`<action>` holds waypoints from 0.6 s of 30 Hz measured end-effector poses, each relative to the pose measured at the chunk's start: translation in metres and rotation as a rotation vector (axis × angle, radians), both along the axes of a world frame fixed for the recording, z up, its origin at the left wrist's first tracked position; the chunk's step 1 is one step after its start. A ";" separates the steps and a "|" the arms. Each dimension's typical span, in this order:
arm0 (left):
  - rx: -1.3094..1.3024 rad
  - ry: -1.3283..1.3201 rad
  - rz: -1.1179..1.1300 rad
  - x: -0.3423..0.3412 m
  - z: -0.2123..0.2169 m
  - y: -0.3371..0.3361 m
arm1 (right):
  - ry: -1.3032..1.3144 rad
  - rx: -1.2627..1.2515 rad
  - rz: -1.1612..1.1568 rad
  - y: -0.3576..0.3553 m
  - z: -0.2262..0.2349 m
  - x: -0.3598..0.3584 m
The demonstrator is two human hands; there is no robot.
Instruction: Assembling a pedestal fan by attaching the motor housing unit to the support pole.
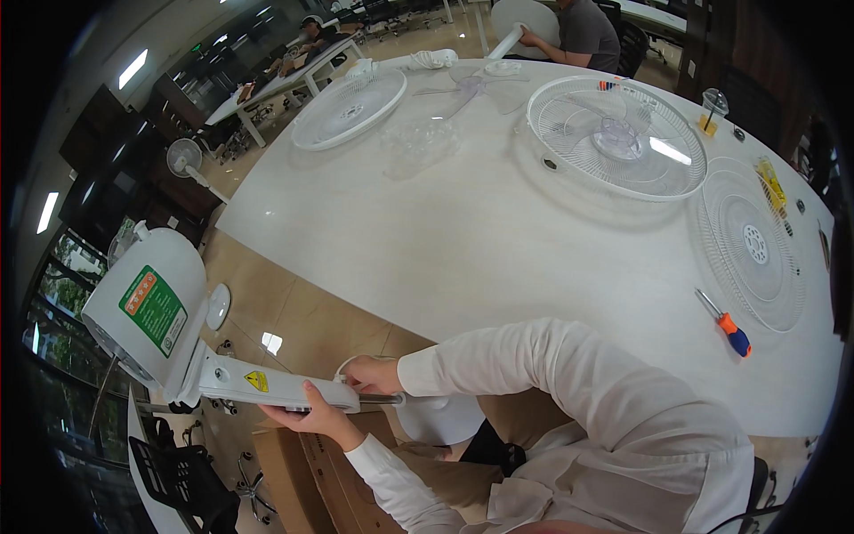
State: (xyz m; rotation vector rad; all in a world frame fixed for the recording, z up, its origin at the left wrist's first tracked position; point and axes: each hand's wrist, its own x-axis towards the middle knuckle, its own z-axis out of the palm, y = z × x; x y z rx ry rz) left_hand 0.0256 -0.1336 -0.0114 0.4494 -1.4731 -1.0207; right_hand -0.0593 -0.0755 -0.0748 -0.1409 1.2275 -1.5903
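Observation:
A white stand fan's motor housing [147,298], with a green label, lies tilted at the left, without a cage on it. Its white neck [276,390] carries a yellow warning sticker and runs toward me to a short metal pole [381,400]. From below, my left hand [316,420] grips the neck, thumb over the top. My right hand [372,375] is closed at the neck's end, by the pole; a bit of white shows at its fingertips, and what it pinches is hidden. A white round base [440,420] is beneath the pole, partly behind my sleeve.
On the white table [427,240] lie fan cages [614,138] [756,240] [351,111], a clear fan blade [471,86], a plastic bag [422,142], a screwdriver [731,334] and a drink cup [713,111]. A cardboard box [311,476] stands below my hands. Another person [583,36] sits across.

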 end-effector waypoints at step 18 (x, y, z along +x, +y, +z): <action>0.020 0.013 -0.035 -0.004 -0.001 0.004 | 0.094 -0.037 -0.083 -0.019 -0.029 -0.003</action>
